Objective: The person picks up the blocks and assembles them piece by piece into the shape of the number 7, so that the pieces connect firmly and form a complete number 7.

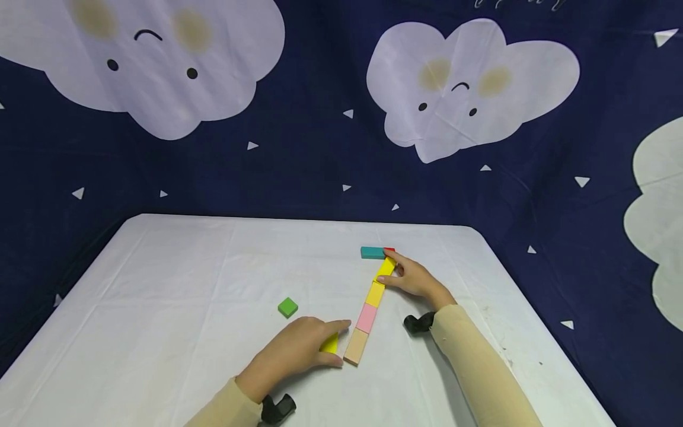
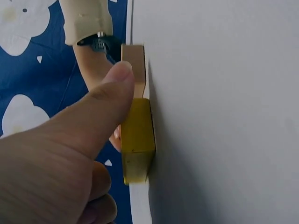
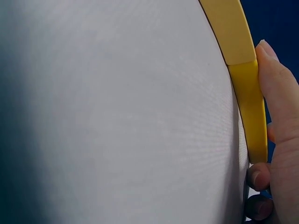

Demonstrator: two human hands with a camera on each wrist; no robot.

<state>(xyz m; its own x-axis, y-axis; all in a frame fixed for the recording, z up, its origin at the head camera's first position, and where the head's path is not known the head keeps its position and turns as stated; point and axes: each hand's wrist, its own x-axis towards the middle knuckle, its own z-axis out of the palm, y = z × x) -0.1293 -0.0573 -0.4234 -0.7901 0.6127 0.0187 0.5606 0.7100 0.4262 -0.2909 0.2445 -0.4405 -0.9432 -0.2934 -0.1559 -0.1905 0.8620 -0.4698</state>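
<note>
My left hand [image 1: 296, 349] grips a yellow block [image 1: 331, 344] between thumb and fingers, just left of the row's near end. In the left wrist view the thumb lies along that yellow block [image 2: 138, 128]. The row runs away from me: a tan block [image 1: 356, 346], a pink block [image 1: 366, 318], a yellow block [image 1: 375, 294] and a farther yellow block [image 1: 386, 267]. Around this farthest yellow one my right hand [image 1: 418, 281] spans thumb and index finger. A teal block [image 1: 372, 252] and a partly hidden red block [image 1: 390, 249] lie crosswise at the far end.
A green block [image 1: 287, 307] lies alone on the white tabletop [image 1: 160, 308], left of the row. Black wrist devices [image 1: 278, 409] sit at both cuffs. Behind the table's far edge hangs a dark blue cloth [image 1: 309, 166] with cloud prints.
</note>
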